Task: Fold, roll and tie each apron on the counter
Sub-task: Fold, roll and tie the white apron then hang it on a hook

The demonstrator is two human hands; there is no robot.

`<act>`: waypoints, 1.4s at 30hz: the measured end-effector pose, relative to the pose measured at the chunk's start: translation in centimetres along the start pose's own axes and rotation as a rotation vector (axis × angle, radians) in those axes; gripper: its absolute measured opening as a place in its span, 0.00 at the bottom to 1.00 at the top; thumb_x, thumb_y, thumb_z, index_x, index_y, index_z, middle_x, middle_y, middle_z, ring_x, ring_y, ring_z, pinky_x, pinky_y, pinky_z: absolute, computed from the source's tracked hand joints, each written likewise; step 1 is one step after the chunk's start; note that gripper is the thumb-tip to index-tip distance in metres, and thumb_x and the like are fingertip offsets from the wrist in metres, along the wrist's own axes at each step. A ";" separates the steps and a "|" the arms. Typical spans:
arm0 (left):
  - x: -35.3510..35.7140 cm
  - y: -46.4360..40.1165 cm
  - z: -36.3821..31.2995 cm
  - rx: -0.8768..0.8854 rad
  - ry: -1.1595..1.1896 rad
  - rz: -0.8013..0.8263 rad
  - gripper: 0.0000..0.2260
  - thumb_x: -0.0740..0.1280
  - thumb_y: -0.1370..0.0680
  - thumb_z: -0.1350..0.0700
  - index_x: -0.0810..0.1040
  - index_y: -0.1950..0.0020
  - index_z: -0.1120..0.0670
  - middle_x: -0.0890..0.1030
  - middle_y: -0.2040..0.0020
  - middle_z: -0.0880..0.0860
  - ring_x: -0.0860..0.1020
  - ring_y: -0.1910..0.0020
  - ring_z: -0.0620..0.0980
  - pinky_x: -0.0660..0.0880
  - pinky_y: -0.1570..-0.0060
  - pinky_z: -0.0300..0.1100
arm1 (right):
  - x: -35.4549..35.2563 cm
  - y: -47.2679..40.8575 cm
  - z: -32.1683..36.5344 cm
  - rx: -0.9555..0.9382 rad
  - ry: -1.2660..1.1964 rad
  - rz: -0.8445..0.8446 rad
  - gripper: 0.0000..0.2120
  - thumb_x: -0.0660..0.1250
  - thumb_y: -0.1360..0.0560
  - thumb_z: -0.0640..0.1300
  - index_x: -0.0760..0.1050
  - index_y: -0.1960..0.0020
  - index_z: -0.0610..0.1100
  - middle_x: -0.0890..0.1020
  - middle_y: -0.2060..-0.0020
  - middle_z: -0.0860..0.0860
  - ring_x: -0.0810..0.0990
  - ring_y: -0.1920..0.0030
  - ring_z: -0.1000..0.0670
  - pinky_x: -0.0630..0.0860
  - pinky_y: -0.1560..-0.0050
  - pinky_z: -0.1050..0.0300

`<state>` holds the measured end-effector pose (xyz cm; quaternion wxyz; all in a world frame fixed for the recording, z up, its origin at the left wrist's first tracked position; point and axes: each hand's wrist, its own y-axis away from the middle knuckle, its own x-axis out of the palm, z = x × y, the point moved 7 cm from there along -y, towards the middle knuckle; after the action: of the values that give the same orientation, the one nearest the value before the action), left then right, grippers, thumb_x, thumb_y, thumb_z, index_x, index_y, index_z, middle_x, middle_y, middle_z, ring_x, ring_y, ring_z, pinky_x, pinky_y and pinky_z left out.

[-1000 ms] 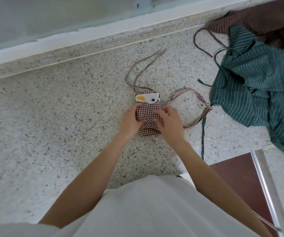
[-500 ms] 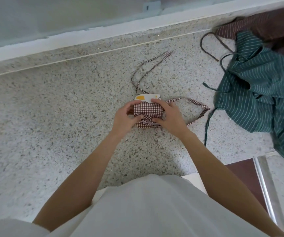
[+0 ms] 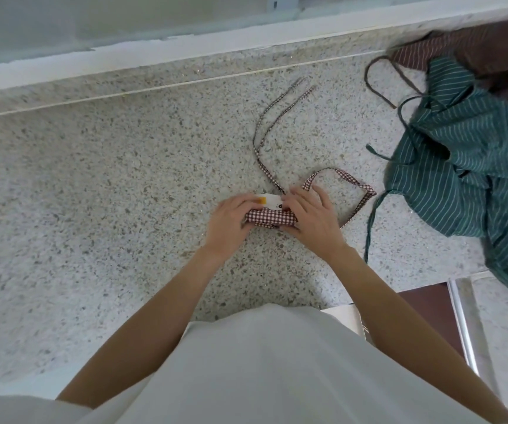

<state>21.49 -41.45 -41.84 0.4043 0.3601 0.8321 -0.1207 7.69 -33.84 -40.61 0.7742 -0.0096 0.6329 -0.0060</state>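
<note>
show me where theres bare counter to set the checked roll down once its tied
Bare speckled stone counter runs wide left of the left hand. Right is crowded: red checked apron roll straps, then the heaped green striped apron and brown striped apron.

Three fabric aprons on speckled stone counter [image 3: 93,194]: one red-checked apron, rolled [image 3: 269,216]; one green striped apron [image 3: 466,179], right; one brown striped apron [image 3: 448,47], far right. Two hands: left hand [image 3: 231,223], right hand [image 3: 312,217].
</note>
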 end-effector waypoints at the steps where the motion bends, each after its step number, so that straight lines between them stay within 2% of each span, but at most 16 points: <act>1: 0.3 -0.1 0.2 0.006 0.015 0.033 0.18 0.73 0.32 0.64 0.80 0.43 0.54 0.80 0.41 0.52 0.76 0.40 0.54 0.70 0.39 0.55 | 0.3 0.1 -0.2 0.004 -0.017 0.017 0.21 0.76 0.34 0.49 0.76 0.44 0.43 0.81 0.45 0.47 0.76 0.39 0.46 0.59 0.31 0.45; 4: 0.6 -0.5 0.4 -0.013 0.061 0.094 0.18 0.70 0.29 0.65 0.79 0.40 0.54 0.81 0.43 0.53 0.78 0.43 0.54 0.71 0.40 0.54 | -0.2 0.2 -1.0 0.077 -0.093 -0.040 0.17 0.77 0.37 0.41 0.78 0.50 0.43 0.84 0.56 0.48 0.82 0.53 0.46 0.62 0.33 0.51; 6: -0.1 -0.7 0.5 -0.072 0.177 0.073 0.15 0.69 0.27 0.63 0.79 0.41 0.54 0.82 0.46 0.51 0.79 0.46 0.50 0.74 0.43 0.47 | -1.7 0.0 -1.2 0.176 -0.220 -0.117 0.13 0.75 0.35 0.40 0.80 0.51 0.42 0.84 0.57 0.48 0.82 0.56 0.46 0.67 0.38 0.53; 10: -3.1 -0.6 0.8 -0.431 0.647 -0.127 0.08 0.66 0.23 0.55 0.77 0.45 0.53 0.81 0.52 0.45 0.80 0.51 0.44 0.74 0.53 0.30 | -4.7 -1.0 -1.6 0.468 -0.629 -0.078 0.10 0.71 0.28 0.45 0.79 0.50 0.41 0.81 0.59 0.52 0.78 0.59 0.51 0.71 0.58 0.61; 14: -3.8 -0.6 -1.1 -0.524 1.079 -0.121 0.12 0.56 0.18 0.56 0.75 0.39 0.54 0.80 0.44 0.49 0.79 0.46 0.42 0.74 0.43 0.36 | -6.9 -1.0 -1.2 0.696 -1.050 -0.047 0.06 0.69 0.26 0.45 0.77 0.55 0.42 0.81 0.63 0.53 0.79 0.62 0.53 0.75 0.60 0.57; 17: -2.3 -0.1 -2.9 -0.481 1.037 0.125 0.18 0.60 0.22 0.61 0.70 0.32 0.54 0.76 0.36 0.50 0.73 0.36 0.47 0.66 0.34 0.43 | -7.4 -0.2 -0.7 0.808 -1.379 -0.099 0.06 0.67 0.24 0.43 0.80 0.55 0.41 0.84 0.58 0.49 0.83 0.57 0.52 0.78 0.53 0.57; 20: -1.1 1.8 -5.0 -0.436 1.078 0.293 0.20 0.66 0.23 0.57 0.70 0.32 0.50 0.77 0.37 0.48 0.74 0.37 0.46 0.66 0.35 0.42 | -8.0 0.6 -0.3 0.814 -1.508 -0.125 0.07 0.65 0.23 0.41 0.80 0.54 0.40 0.84 0.58 0.48 0.82 0.57 0.50 0.78 0.53 0.58; 22: -1.6 2.9 -6.2 -0.376 0.989 0.222 0.14 0.67 0.24 0.57 0.75 0.39 0.47 0.78 0.40 0.48 0.76 0.42 0.44 0.69 0.40 0.38 | -8.4 1.7 -0.3 0.813 -1.504 -0.156 0.07 0.65 0.24 0.41 0.80 0.55 0.40 0.84 0.57 0.45 0.82 0.56 0.49 0.78 0.51 0.56; 25: -2.8 4.1 -7.3 -0.270 0.939 0.069 0.09 0.67 0.24 0.61 0.79 0.46 0.52 0.82 0.48 0.54 0.81 0.49 0.45 0.74 0.48 0.33 | -8.8 3.5 -0.4 0.803 -1.453 -0.210 0.06 0.67 0.24 0.42 0.80 0.56 0.41 0.83 0.55 0.43 0.80 0.53 0.46 0.75 0.46 0.50; 29: -3.4 5.1 -7.2 -0.261 0.867 0.040 0.04 0.67 0.24 0.59 0.81 0.52 0.54 0.81 0.61 0.48 0.78 0.64 0.39 0.73 0.58 0.30 | -9.4 5.2 0.1 0.782 -1.443 -0.319 0.07 0.66 0.24 0.41 0.78 0.54 0.37 0.82 0.59 0.45 0.79 0.58 0.51 0.75 0.53 0.57; 32: -3.8 5.4 -6.7 -0.247 0.785 0.010 0.08 0.64 0.22 0.55 0.79 0.59 0.52 0.76 0.68 0.45 0.73 0.69 0.42 0.72 0.64 0.36 | -9.6 5.9 0.8 0.769 -1.454 -0.396 0.08 0.66 0.24 0.39 0.77 0.52 0.33 0.80 0.59 0.43 0.77 0.58 0.49 0.73 0.54 0.58; 34: -4.2 5.5 -6.5 -0.248 0.756 -0.008 0.08 0.63 0.21 0.55 0.77 0.59 0.53 0.78 0.67 0.45 0.74 0.73 0.42 0.72 0.69 0.34 | -9.6 6.1 1.4 0.771 -1.491 -0.418 0.06 0.65 0.23 0.39 0.78 0.53 0.37 0.81 0.58 0.44 0.76 0.57 0.48 0.73 0.53 0.57; 36: -4.6 5.7 -5.9 -0.255 0.727 -0.021 0.08 0.62 0.20 0.55 0.77 0.56 0.54 0.82 0.58 0.49 0.79 0.71 0.43 0.72 0.70 0.32 | -9.6 6.2 2.0 0.781 -1.509 -0.451 0.04 0.65 0.23 0.38 0.78 0.55 0.42 0.82 0.59 0.47 0.77 0.57 0.50 0.74 0.54 0.59; 38: -5.4 5.9 -5.4 -0.226 0.610 -0.046 0.10 0.61 0.20 0.51 0.77 0.54 0.55 0.83 0.53 0.49 0.83 0.63 0.46 0.76 0.64 0.39 | -9.5 6.4 2.3 0.806 -1.490 -0.499 0.04 0.65 0.24 0.39 0.77 0.57 0.43 0.81 0.61 0.48 0.77 0.59 0.51 0.74 0.57 0.60; 40: -6.3 6.3 -5.5 -0.152 0.450 -0.040 0.11 0.59 0.20 0.49 0.76 0.55 0.53 0.83 0.56 0.49 0.82 0.61 0.49 0.76 0.59 0.45 | -9.4 6.5 2.6 0.850 -1.479 -0.561 0.05 0.65 0.23 0.39 0.76 0.58 0.44 0.80 0.62 0.50 0.76 0.62 0.54 0.74 0.60 0.62; 42: -7.1 7.1 -5.8 -0.076 0.324 -0.027 0.12 0.58 0.20 0.48 0.73 0.59 0.51 0.81 0.62 0.49 0.79 0.65 0.51 0.74 0.64 0.46 | -9.6 6.5 2.5 0.893 -1.445 -0.636 0.05 0.65 0.23 0.39 0.76 0.57 0.43 0.80 0.61 0.50 0.78 0.62 0.56 0.76 0.61 0.63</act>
<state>25.96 -37.14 -32.05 0.2762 0.3481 0.8952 -0.0350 8.20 -27.10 -30.87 0.8762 0.1157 -0.1009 -0.4569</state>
